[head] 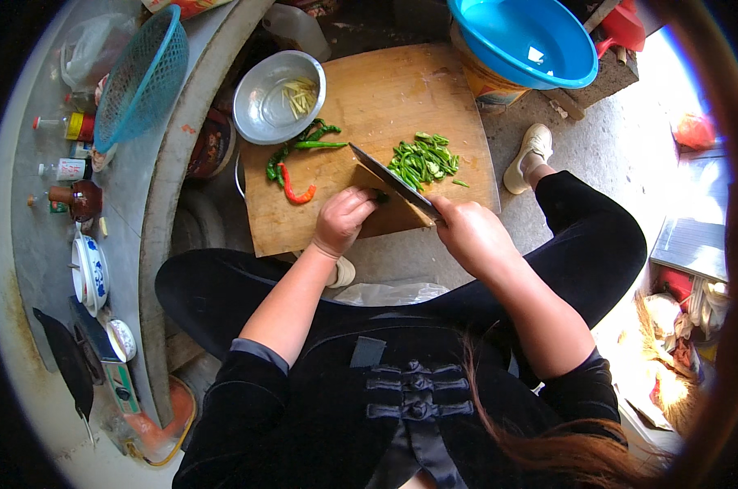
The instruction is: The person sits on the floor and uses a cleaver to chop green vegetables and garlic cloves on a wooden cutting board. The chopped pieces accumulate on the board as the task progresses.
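Note:
My right hand (474, 235) grips the handle of a cleaver (393, 178), its blade slanting up and left over a wooden board (369, 91). Close to the blade's left side, the bent fingers of my left hand (346, 219) pinch a dark green piece of pepper (381, 197), mostly hidden. Sliced green pepper (423, 160) lies heaped right of the blade. Whole green peppers (302, 143) and one red chili pepper (292, 186) rest on the board's left part. A metal bowl (253, 101) at the upper left corner contains pale yellow strips (300, 96).
A blue plastic basin (515, 43) stands on a bucket (497, 88) beyond the board's upper right corner. Along the left runs a stone counter (140, 183) with a blue mesh basket (143, 85), bottles and a lidded blue-and-white dish (94, 269). My knees flank the board.

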`<state>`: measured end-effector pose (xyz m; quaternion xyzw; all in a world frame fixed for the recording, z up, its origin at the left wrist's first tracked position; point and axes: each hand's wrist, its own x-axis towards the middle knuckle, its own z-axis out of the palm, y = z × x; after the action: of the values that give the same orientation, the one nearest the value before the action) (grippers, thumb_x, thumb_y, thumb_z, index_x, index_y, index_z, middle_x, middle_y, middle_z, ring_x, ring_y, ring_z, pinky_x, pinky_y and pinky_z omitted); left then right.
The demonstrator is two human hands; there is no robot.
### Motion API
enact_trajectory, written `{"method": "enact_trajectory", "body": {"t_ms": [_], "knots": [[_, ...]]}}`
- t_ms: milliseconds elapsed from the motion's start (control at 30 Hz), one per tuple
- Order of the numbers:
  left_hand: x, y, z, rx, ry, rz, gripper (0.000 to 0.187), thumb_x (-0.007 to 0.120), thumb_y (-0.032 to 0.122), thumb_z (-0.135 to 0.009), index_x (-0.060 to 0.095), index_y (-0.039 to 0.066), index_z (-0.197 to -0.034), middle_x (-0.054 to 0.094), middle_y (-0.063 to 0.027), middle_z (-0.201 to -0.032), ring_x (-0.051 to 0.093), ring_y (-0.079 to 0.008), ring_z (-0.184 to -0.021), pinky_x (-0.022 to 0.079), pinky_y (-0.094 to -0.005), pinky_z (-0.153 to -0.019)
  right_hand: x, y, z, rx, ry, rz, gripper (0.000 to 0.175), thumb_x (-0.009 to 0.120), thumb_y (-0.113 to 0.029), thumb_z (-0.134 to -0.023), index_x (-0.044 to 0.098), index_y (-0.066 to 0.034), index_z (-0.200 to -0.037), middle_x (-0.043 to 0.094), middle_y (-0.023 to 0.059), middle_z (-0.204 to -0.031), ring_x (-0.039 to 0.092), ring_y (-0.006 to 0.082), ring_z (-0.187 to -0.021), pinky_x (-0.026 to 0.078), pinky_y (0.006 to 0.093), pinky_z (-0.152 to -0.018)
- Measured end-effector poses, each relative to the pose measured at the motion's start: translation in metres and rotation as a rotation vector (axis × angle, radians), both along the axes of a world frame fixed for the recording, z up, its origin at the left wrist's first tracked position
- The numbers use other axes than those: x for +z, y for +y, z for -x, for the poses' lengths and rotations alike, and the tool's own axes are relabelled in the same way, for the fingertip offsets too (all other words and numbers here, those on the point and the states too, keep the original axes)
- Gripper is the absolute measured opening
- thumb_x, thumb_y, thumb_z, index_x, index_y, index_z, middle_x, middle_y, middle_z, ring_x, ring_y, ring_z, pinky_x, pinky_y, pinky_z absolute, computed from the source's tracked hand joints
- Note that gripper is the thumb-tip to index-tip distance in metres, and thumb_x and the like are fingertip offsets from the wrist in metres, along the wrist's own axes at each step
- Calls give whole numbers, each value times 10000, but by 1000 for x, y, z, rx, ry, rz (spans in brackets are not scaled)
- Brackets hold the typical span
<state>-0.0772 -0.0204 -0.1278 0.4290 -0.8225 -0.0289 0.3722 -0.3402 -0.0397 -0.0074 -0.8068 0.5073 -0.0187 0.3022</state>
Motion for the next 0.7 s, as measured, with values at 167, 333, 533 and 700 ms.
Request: {"method": "enact_trajectory", "body": {"t_ms": [167,333,533,700], "knots": [[-6,2,1,15,27,-11,166,732,3,-754,736,59,-910,743,-93,-977,721,-280,-872,598,-385,-734,31,1,-3,43,28,-87,310,555,-103,-918,659,-60,-1207,703,253,-830,709,431,-822,563,543,-761],[-6,1,0,34,0,-4,149,741,21,-765,745,60,-909,744,-86,-981,719,-268,-864,599,-381,-726,34,1,-5,53,58,-112,313,557,-88,-904,663,-59,-1197,695,255,-806,706,431,-808,564,538,-753],[-2,0,3,46,-8,2,180,750,16,-771,773,86,-935,751,-78,-956,725,-275,-875,606,-380,-733,29,5,-15,92,117,-82,320,532,-77,-940,646,-64,-1239,707,231,-786,726,407,-773,574,522,-697],[-11,6,-3,139,1,-21,166,788,27,-775,785,98,-925,750,-82,-922,733,-290,-831,611,-387,-723,29,12,-26,129,109,-89,325,528,-82,-974,609,-54,-1287,722,205,-780,737,386,-758,580,504,-653]]}}
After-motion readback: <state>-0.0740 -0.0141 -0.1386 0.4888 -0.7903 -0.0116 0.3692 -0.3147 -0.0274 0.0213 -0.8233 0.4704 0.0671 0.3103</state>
